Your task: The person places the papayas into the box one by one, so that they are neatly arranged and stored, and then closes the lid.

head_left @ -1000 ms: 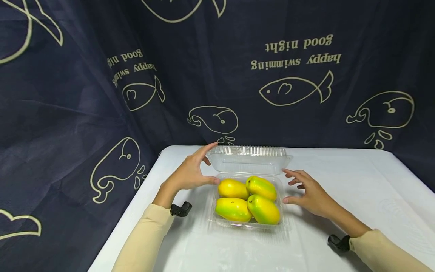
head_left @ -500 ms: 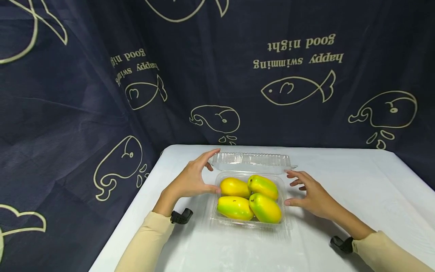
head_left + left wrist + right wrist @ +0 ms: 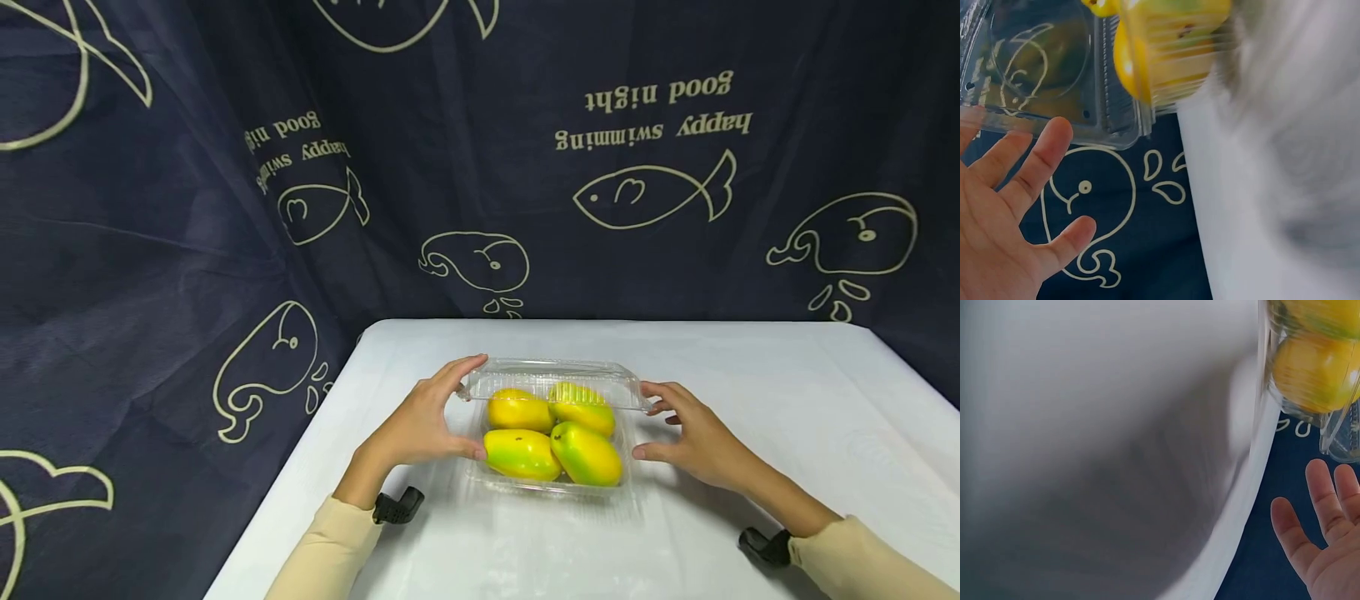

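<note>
A clear plastic clamshell box (image 3: 555, 490) on the table holds several yellow-green mangoes (image 3: 521, 454). Its hinged lid (image 3: 555, 367) leans forward over the back pair of mangoes, partly folded down. My left hand (image 3: 427, 421) has its fingertips at the lid's left edge and its thumb low beside the front left mango. On the other side, my right hand (image 3: 697, 437) touches the lid's right corner with its fingertips, thumb near the box's side. In the left wrist view, the spread fingers of that hand (image 3: 1007, 212) overlap the lid's rim (image 3: 1085, 134).
A white cloth covers the table (image 3: 787, 400). Behind and to the left hangs a dark blue curtain (image 3: 480, 150) with fish and whale drawings. Black wrist cameras (image 3: 397, 506) sit at both sleeves.
The lid has swung from standing up at the back to leaning forward over the rear mangoes. Both hands have come slightly nearer along with it.
</note>
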Motion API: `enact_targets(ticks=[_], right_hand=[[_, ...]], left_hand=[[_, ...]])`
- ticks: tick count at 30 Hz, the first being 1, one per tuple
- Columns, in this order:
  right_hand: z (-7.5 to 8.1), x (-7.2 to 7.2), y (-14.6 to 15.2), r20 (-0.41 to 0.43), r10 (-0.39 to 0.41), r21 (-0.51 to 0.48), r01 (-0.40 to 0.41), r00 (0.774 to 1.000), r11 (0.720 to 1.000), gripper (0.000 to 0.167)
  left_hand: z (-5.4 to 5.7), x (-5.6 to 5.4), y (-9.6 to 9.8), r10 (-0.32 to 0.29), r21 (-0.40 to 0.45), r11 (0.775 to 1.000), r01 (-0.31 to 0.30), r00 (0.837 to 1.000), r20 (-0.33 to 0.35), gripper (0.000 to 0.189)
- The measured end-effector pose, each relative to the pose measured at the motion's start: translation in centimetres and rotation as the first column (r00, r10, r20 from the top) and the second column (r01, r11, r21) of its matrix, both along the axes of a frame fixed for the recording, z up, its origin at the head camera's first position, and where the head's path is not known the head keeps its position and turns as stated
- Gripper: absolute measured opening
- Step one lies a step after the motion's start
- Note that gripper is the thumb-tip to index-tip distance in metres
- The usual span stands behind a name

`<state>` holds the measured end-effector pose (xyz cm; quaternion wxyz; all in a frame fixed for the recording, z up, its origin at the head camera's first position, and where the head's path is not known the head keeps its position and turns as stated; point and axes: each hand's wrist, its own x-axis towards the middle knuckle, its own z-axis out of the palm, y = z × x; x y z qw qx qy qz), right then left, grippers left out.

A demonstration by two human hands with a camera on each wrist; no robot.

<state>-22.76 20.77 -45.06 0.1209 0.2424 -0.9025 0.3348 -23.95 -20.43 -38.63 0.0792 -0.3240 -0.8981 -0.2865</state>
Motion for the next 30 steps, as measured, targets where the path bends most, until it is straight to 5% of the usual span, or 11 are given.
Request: enact_targets(ticks=[11, 19, 30], right_hand=[[0.2, 1.0, -0.5, -0.011, 0.025, 0.015, -0.024, 1.0, 1.0, 0.086], [0.0, 2.6, -1.2, 0.005, 0.035, 0.017, -0.035, 0.999, 0.999, 0.087], [0.6, 4.3, -1.3, 0.002, 0.003, 0.022, -0.003, 1.0, 1.0, 0.083]], left_hand=[[-2.3, 1.5, 0.0, -0.038, -0.04, 0.998, 0.039, 0.999, 0.037, 0.123], [-2.8, 2.7, -0.5, -0.021, -0.076, 0.997, 0.026, 0.997, 0.068, 0.113], [-3.1, 3.0, -0.6, -0.035, -0.052, 0.998, 0.039, 0.996, 0.079, 0.108]])
